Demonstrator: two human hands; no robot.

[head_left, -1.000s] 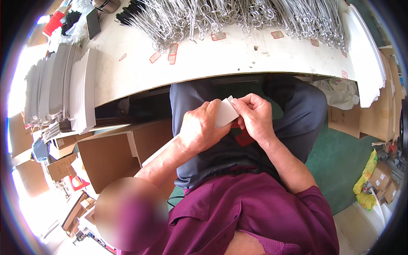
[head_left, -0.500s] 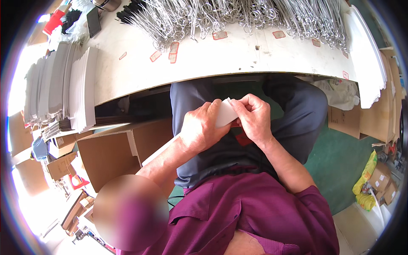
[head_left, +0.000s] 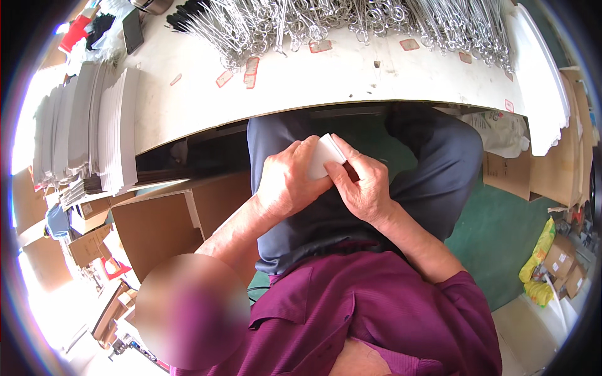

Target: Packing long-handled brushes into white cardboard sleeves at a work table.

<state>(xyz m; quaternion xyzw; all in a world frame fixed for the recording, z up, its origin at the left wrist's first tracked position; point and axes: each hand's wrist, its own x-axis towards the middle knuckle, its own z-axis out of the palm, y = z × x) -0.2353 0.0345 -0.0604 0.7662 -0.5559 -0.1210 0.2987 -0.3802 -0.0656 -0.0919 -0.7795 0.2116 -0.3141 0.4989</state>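
Observation:
Over my lap, both hands are on a narrow white cardboard box (head_left: 324,156). My left hand (head_left: 288,182) wraps round its body, fingers closed, and hides much of it. At the box's end, my right hand (head_left: 362,187) has its thumb against the near face and its index finger along the far right edge. The rest of the box's length is hidden behind my left hand and forearm.
Across the white table (head_left: 301,81) lies a thick row of metal skewers with ring ends (head_left: 370,22). Stacks of flat white card (head_left: 116,131) stand at the left; more white sheets (head_left: 539,81) hang at the right. An open brown carton (head_left: 153,229) sits lower left.
My right hand has shifted from pinching the box's end corner to lying along its edge, thumb on the face. The box's end has tilted up and moved slightly left and away from me.

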